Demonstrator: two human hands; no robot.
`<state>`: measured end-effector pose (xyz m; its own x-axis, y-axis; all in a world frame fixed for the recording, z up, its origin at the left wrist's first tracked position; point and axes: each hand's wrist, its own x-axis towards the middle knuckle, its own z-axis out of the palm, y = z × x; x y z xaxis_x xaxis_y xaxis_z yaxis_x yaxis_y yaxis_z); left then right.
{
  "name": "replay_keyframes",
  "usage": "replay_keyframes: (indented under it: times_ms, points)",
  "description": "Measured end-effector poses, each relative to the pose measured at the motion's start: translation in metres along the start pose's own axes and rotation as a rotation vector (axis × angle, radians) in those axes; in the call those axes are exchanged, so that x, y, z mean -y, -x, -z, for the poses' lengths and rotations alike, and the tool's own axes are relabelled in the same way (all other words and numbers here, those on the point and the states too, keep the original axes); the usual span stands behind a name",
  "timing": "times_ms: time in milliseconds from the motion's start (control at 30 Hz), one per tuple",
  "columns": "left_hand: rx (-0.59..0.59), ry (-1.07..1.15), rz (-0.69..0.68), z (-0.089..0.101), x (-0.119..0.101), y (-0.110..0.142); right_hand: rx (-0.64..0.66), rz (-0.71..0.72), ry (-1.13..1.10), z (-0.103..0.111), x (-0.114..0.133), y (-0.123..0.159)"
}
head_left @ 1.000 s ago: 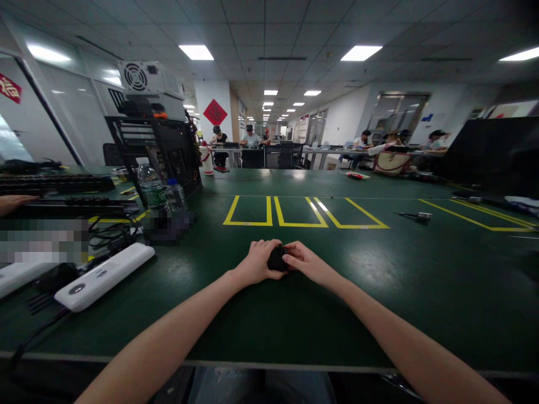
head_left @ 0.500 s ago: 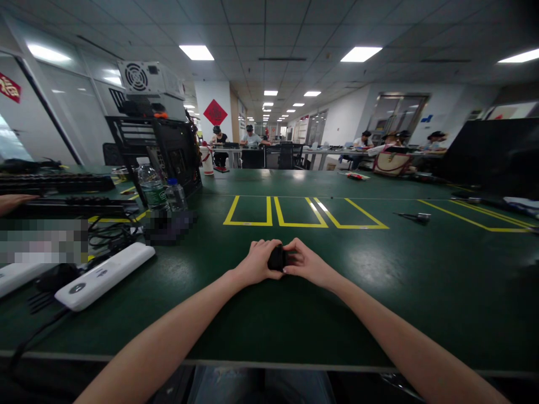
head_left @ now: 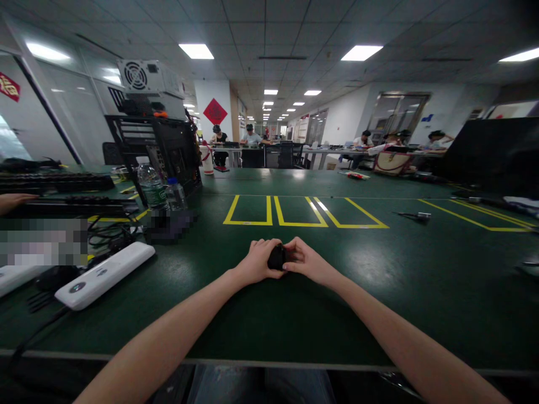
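A small black rounded object (head_left: 276,258) is held between my two hands above the green tabletop (head_left: 278,325), near its middle; its exact kind does not show. My left hand (head_left: 257,261) wraps round its left side, thumb below and fingers over the top. From the right, my right hand (head_left: 306,261) grips its edge with thumb and fingertips. Part of the object is covered by my fingers.
Yellow tape outlines (head_left: 301,225) mark the table beyond my hands. To the left lie a white power bank-like device (head_left: 105,276), cables, a water bottle (head_left: 151,185) and an open computer case (head_left: 174,151). Another person's hand (head_left: 14,202) is at far left. A thin tool (head_left: 416,216) lies right.
My right hand's fingers have shifted on the object's right edge, spreading and then closing slightly. My left hand keeps its hold in the same place.
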<state>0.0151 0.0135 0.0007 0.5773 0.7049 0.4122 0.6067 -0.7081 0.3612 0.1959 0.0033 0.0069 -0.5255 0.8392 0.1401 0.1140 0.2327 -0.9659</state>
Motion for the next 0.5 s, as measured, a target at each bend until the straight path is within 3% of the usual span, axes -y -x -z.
replay_keyframes:
  times_ms: [300,400,500]
  points:
    - [-0.004,0.010,-0.005,0.0018,-0.0008,0.0003,-0.071,-0.004,0.017,0.0003,-0.0032,-0.0032]
    - [0.002,0.017,0.008,0.0023,-0.0010,0.0004,-0.045,-0.061,0.030,0.0000,-0.0021,-0.0016]
    - [0.006,0.018,0.001,0.0028,-0.0017,0.0004,0.015,-0.022,0.003,-0.0001,0.0024,0.0015]
